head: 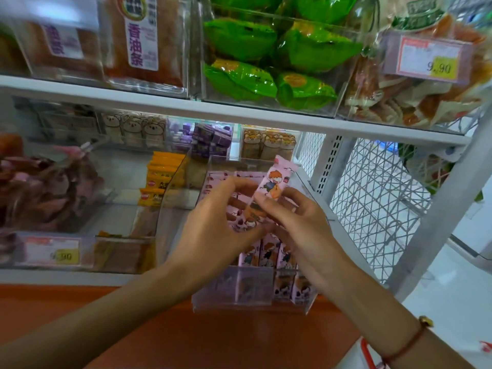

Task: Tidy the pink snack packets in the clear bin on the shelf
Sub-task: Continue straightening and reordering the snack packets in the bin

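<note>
Pink packets (269, 253) fill the clear bin (250, 299) at the centre of the frame, low on the bottom shelf. They are slim, long sachets, pale pink, each printed with a cartoon child with orange hair and an orange-brown patch lower down. Those at the front of the bin stand upright side by side in a row; behind them, further back in the bin, more lie flat in a layer. The bin's front wall is frosted, so the lower parts of the front packets show only dimly through it.

One packet (274, 182) is lifted above the rest, tilted with its top end toward the upper right. The right hand (298, 222) pinches its lower half between thumb and curled fingers. The left hand (213, 219) reaches in from the lower left, fingers bent, thumb meeting the right hand's thumb at the bottom of the raised packet; its fingertips rest over the flat packets behind, and whether they grip one I cannot tell. A red cord bracelet (407, 344) sits on the right wrist at the lower right.

To the left of centre, yellow packets (162, 179) stand in a neighbouring bin. Green bags (266, 54) fill a bin at the top centre, and a price tag (428, 58) reading 9.90 hangs at the upper right.
</note>
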The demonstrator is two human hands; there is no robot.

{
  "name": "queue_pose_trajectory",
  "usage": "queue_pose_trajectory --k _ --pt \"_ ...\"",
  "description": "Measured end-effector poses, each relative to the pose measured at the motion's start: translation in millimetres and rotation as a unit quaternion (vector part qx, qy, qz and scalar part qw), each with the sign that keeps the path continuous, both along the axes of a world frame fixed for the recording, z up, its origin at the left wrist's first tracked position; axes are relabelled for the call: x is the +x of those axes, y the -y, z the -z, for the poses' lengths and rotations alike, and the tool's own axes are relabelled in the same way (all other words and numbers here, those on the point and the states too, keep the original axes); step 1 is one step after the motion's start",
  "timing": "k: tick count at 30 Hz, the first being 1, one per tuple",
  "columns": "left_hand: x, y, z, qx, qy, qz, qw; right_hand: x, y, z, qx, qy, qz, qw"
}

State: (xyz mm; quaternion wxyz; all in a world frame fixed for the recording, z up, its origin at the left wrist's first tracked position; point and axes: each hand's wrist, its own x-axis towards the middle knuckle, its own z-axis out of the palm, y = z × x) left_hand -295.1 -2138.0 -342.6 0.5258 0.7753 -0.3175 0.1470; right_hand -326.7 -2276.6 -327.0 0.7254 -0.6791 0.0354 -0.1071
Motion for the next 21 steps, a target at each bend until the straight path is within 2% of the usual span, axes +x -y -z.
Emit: queue_pose_trajectory --k 5,9,13,17,21 --pt "4 -2 0 0.017 -0.026 0.010 0.999 -1 10 -5 0.020 0.040 -0.045 0.998" --pt "7 1 1 0.066 0.037 -0.016 0.997 -4 11 1 -0.053 0.081 0.042 0.994" --pt "4 3 0 0.042 0.038 -0.003 0.998 -6 10 2 -0.125 0.118 0.097 0.980" --pt "3 4 -7 -0.026 -0.074 0.084 0.993 -9 13 -3 -0.136 0.117 0.051 0.983" --pt "4 4 -10 -0.022 -0.181 0.155 0.971 -7 20 -2 -0.093 0.051 0.059 0.993"
